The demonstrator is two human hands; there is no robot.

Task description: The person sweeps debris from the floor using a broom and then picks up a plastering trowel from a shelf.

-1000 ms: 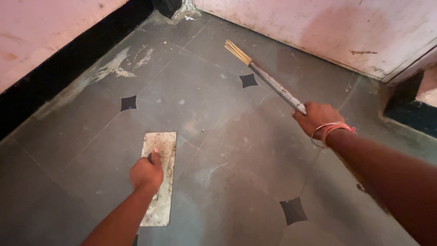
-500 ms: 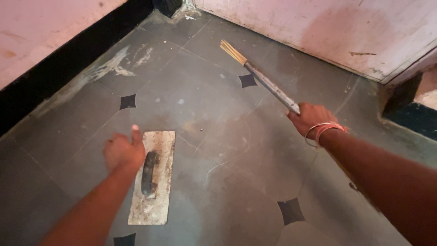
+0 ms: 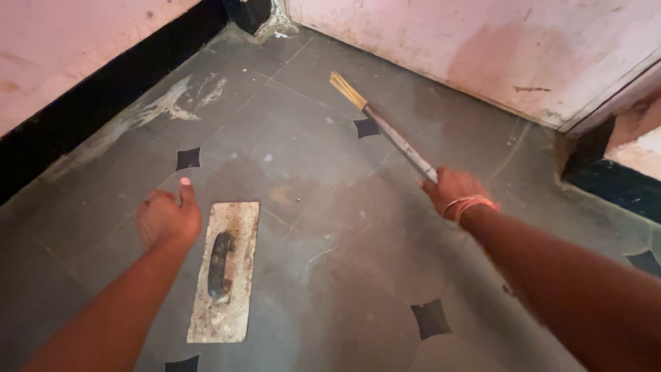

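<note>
Grey floor [image 3: 330,275] work: my right hand [image 3: 451,193] clenches the broom [image 3: 392,134]; my left hand [image 3: 166,219], released, hovers just beside the trowel [image 3: 224,272]. Next, I judge, regrasp its handle.

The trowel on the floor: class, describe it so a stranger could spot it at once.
On the grey tiled floor, just right of the open left hand, lies the trowel. It is a flat, mortar-crusted rectangular plate with a dark handle on top, unlike the long thin broom.
</note>
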